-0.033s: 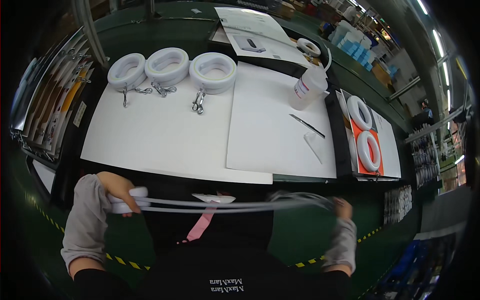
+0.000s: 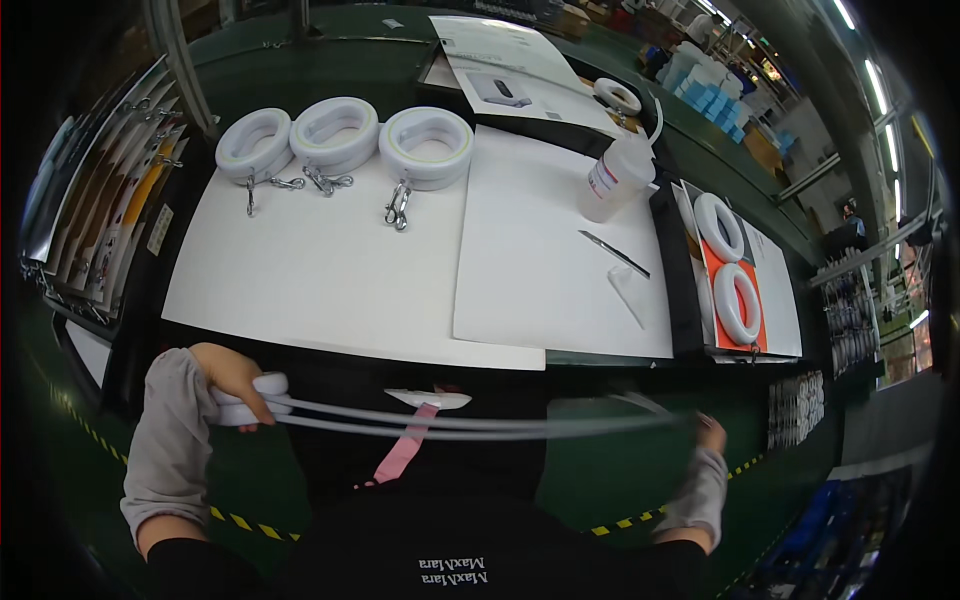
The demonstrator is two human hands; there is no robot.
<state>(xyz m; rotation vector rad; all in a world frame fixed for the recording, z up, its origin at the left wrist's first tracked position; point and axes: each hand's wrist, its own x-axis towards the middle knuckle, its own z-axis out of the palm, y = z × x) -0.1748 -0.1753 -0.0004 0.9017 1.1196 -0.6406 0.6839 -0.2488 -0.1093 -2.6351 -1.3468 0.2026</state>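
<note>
My left hand point(image 2: 235, 376) is closed round a thick white rounded piece point(image 2: 272, 384); its full shape is hidden by my fingers. Two pale, cord-like strands point(image 2: 450, 423) run from that piece across the front of my body to the right. At their far end my right hand point(image 2: 711, 434) is closed on the strands, though motion smears its fingers. Behind a loose end the blur hides detail. On the white table sheet point(image 2: 330, 270) ahead stand three white oval rings, the left ring point(image 2: 255, 145), middle ring point(image 2: 335, 135) and right ring point(image 2: 426, 148), each with metal snap hooks.
On the right sheet lie a craft knife point(image 2: 614, 253) and a clear triangular piece point(image 2: 628, 295), near a plastic bottle point(image 2: 618, 180). A black-edged tray point(image 2: 690, 340) holds more white rings. Sample cards point(image 2: 110, 190) hang at the left. A white-and-pink item point(image 2: 405, 455) hangs at my front.
My right hand has moved slightly right and down, and the strands stretch further with it. My left hand has shifted a little to the left.
</note>
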